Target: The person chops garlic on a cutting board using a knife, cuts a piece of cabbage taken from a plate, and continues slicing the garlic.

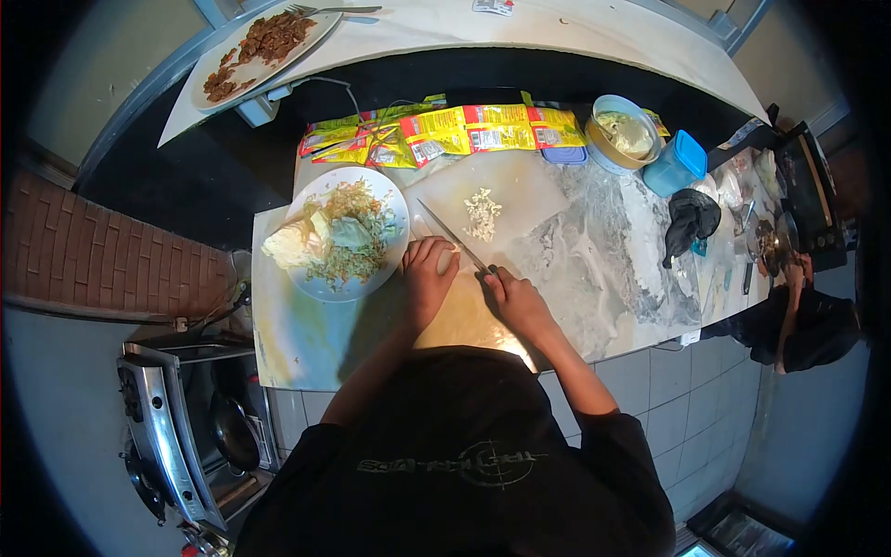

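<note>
My right hand [520, 302] is wrapped round the handle of a kitchen knife [452, 229], its blade slanting up and left over a pale cutting board [534, 181]. Close to the blade, my left hand [430, 278] rests on the board with bent fingers pressed together. A small pale bit shows at its fingertips, mostly hidden. Past the knife lies a little heap of finely chopped pale pieces [482, 215], like garlic. Left of my left hand, a white plate [304, 286] carries shredded vegetables [357, 246] and a pale cabbage chunk [290, 243].
Yellow-red sachets [445, 133] line the back of the marble-patterned counter [613, 269]. At right are a bowl [605, 147], a blue container [675, 164] and a black bag [691, 221]. Another person [807, 320] works far right. A plate of brown food [269, 42] sits on the upper shelf.
</note>
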Action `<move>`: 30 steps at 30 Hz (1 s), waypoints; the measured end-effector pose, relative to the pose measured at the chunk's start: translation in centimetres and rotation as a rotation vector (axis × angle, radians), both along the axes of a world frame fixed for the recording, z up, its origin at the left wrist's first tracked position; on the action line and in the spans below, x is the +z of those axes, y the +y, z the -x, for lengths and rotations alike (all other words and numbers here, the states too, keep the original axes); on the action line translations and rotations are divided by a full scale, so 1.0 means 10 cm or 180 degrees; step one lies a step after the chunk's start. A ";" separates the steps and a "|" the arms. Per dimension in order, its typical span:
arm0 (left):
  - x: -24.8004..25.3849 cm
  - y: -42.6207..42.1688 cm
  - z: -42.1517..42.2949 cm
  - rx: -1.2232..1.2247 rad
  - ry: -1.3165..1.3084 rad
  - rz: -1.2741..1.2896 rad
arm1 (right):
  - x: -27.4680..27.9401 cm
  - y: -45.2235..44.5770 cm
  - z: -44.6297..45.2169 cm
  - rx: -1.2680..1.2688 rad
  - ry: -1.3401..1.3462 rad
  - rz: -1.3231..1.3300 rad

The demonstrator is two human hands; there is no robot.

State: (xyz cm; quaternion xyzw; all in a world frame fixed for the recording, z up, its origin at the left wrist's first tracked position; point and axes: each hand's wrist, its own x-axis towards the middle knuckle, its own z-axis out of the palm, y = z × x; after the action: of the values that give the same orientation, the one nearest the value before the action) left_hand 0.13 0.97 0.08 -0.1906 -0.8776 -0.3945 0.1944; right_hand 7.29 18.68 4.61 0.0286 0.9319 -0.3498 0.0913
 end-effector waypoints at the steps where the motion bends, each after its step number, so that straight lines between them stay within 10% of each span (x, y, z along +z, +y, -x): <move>1: 0.00 0.00 0.00 -0.0001 -0.0010 0.0003 | -0.04 0.00 0.00 -0.0001 -0.0010 0.0003; 21: -0.06 0.02 0.03 0.0113 0.0185 0.0051 | -0.06 -0.09 0.02 0.0074 0.0441 -0.1295; 30: -0.04 -0.02 -0.01 -0.0073 0.0311 0.0266 | -0.03 0.10 0.01 -0.0123 0.0188 -0.0317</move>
State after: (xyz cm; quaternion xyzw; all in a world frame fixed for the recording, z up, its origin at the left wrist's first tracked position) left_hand 0.24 0.81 -0.35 -0.2276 -0.8805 -0.3500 0.2243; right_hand 7.19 19.69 4.30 0.0407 0.9497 -0.3055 0.0554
